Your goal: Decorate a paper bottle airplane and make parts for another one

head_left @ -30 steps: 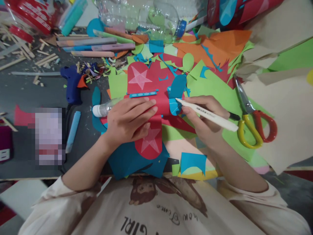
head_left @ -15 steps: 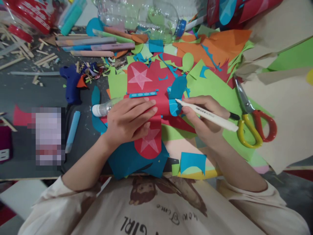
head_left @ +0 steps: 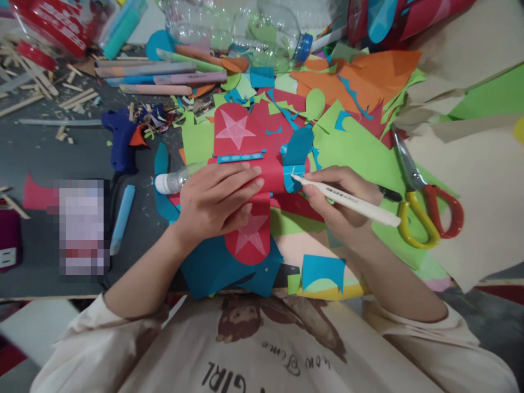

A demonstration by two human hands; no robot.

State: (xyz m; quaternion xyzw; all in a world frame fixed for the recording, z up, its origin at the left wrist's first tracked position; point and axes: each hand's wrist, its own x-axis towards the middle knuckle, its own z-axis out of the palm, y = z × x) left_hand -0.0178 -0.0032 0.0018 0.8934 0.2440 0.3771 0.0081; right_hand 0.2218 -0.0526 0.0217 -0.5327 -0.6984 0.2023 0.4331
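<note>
My left hand (head_left: pixel 216 202) lies over a model plane (head_left: pixel 272 176), a clear bottle wrapped in red paper, its fingers curved round the body. The white bottle cap (head_left: pixel 162 184) and blue paper propeller blades point left. Red wings with pale stars (head_left: pixel 235 130) spread above and below the body. My right hand (head_left: pixel 344 199) grips a white marker (head_left: pixel 352 204). The marker's tip touches the blue paper tail piece (head_left: pixel 293 177), where thin white lines show. A black marker cap (head_left: pixel 388 192) sticks out beside the right-hand fingers; how it is held is hidden.
Scissors (head_left: pixel 429 215) with red and yellow handles lie at the right. A blue glue gun (head_left: pixel 119 142) rests at the left, with several markers (head_left: pixel 164 78) behind it. A large clear bottle (head_left: pixel 266 33) stretches across the back. Paper scraps (head_left: pixel 347 131) surround the plane.
The marker tip has moved slightly down and left across the blue tail piece, and more white line shows there. My left hand stays on the plane.
</note>
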